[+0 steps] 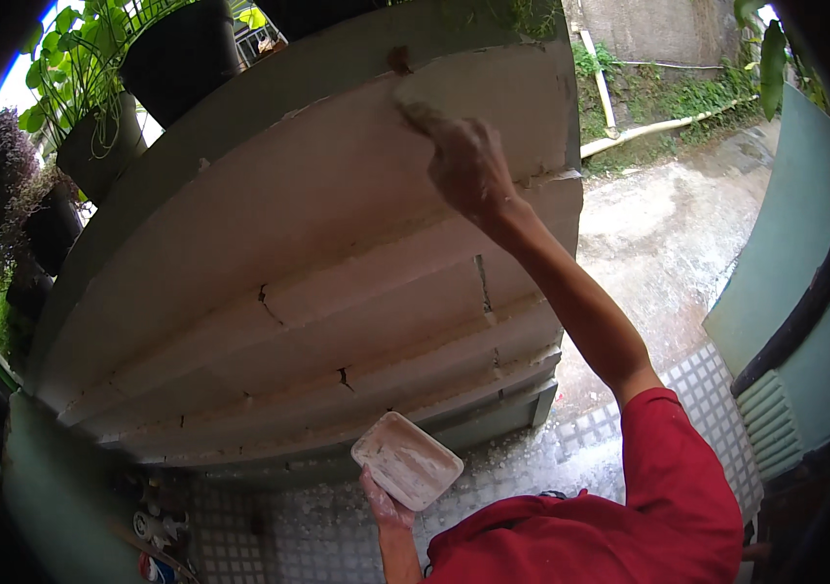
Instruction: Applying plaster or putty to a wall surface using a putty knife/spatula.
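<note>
My right hand (468, 165) is raised to the upper part of a pale, stepped wall (288, 195), closed on a small, blurred, dust-coated tool (420, 117), perhaps a scraper, whose tip is at the surface just below a rusty brown spot. Low in the view, my left hand (384, 496) grips the side of a white rectangular tray (405, 457) coated inside with pale paste. Dark cracks and rough seams run across the wall's ledges.
Potted plants (171, 63) line the ledge above. On the right are a concrete path (648, 243), white pipes (619, 144) and a curved green panel (775, 224). A tiled floor (278, 535) lies below, with assorted items (157, 530) at lower left.
</note>
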Tool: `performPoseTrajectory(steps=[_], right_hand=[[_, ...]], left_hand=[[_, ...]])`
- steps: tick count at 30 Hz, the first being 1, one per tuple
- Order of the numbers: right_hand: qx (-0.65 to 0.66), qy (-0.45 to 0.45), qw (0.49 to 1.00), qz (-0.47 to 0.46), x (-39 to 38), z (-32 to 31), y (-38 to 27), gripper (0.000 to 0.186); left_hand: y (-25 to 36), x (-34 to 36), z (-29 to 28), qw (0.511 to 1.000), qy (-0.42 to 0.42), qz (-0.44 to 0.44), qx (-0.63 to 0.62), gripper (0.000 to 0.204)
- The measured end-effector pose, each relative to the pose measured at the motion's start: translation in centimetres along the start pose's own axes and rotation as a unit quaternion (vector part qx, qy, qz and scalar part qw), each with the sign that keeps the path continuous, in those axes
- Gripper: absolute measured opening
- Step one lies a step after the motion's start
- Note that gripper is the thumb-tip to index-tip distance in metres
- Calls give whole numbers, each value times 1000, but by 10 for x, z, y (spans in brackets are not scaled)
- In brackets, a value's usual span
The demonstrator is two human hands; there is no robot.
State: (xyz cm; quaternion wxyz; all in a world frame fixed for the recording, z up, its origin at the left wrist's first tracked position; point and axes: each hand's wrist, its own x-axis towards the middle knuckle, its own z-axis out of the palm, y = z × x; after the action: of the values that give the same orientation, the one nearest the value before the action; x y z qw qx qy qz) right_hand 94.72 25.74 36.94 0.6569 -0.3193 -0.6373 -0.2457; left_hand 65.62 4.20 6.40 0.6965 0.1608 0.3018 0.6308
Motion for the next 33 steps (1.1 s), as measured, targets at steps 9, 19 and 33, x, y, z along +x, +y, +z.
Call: performPoseTrajectory(steps=[9, 19, 33], right_hand=[[-170, 46, 972, 155, 22, -66, 17, 43], [-15, -42, 999, 18, -3, 24, -33, 35], [-201, -239, 948, -66, -50, -74, 37, 42]], left_hand=[[7, -4, -7, 1000, 6, 8, 8, 58], [3, 10, -6, 1000, 12, -11, 12, 59], [-2, 13, -10, 1000, 6, -10, 2, 60]])
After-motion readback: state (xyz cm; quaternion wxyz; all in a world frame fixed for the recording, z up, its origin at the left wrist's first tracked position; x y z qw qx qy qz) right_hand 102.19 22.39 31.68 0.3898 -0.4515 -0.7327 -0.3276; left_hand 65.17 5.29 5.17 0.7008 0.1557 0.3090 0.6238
